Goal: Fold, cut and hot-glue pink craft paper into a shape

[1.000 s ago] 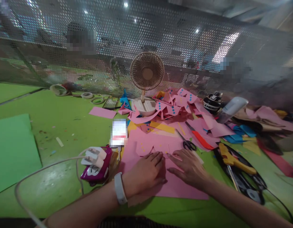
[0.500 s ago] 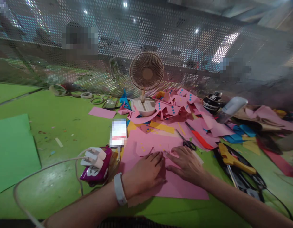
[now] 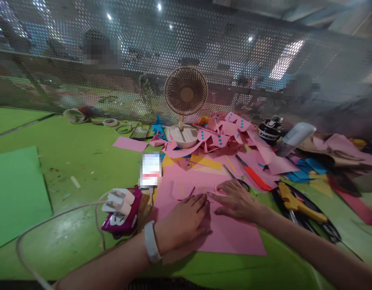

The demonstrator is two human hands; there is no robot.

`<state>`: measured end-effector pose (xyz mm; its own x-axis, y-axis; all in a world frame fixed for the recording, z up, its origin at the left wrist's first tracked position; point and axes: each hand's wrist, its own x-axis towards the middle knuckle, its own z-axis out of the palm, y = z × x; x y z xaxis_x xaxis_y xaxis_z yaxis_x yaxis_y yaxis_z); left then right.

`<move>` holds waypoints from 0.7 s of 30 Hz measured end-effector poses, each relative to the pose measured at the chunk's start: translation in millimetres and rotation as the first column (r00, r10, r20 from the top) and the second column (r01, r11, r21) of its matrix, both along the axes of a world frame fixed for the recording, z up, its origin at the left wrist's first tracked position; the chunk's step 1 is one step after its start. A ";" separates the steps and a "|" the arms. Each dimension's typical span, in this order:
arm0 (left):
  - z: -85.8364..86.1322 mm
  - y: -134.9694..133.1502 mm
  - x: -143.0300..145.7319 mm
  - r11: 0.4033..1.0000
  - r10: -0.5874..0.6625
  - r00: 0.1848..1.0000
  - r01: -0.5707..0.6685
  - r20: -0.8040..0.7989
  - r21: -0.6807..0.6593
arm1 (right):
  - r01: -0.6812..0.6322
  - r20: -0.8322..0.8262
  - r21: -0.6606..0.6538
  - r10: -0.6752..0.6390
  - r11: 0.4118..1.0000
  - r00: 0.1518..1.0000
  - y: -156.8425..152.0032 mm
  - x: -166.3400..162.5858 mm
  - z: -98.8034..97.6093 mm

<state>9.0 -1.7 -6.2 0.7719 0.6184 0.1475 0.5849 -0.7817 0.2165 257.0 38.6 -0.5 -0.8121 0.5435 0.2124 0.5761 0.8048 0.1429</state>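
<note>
My left hand (image 3: 187, 219), with a pale band on its wrist, lies flat on a large pink paper sheet (image 3: 240, 239). Just right of it, my right hand (image 3: 237, 201) has its fingers spread over the same sheet, index fingertip close to the left fingers. Beyond the fingertips is a smaller folded pink paper piece (image 3: 182, 189) with yellow dots. Scissors (image 3: 244, 184) lie partly hidden behind the right hand, and a red-handled cutter (image 3: 258, 179) rests past them. Neither hand visibly grips anything.
A phone (image 3: 151, 171) and a purple power socket (image 3: 121, 225) with plugs sit at left. Behind are a fan (image 3: 186, 94) and a pile of pink cut papers (image 3: 231, 131). A yellow glue gun (image 3: 300, 205) lies right, a green sheet (image 3: 18, 193) far left.
My right hand has shifted slightly up and its fingers are a little more stretched, covering more of the scissors. My left hand has stayed in place on the sheet.
</note>
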 end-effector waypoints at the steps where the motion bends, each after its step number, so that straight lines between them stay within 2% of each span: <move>1: 0.4 -0.2 0.1 1.000 0.001 1.000 -0.001 -0.005 -0.005 | -0.026 0.011 0.000 0.026 1.000 1.000 3.5 1.1 1.1; 11: 2.0 -1.3 -0.8 1.000 -0.001 1.000 0.001 -0.001 -0.005 | -0.231 0.086 0.051 0.226 0.972 0.970 29.3 9.3 11.9; 17: 2.1 -1.1 -0.5 1.000 0.002 1.000 -0.002 -0.007 0.003 | -0.104 -0.060 0.110 0.112 0.988 0.992 12.0 0.9 9.3; 21: 3.2 -1.2 0.3 1.000 0.002 1.000 -0.001 -0.023 0.009 | -0.058 -0.087 0.086 0.065 0.995 0.994 2.1 -4.4 4.1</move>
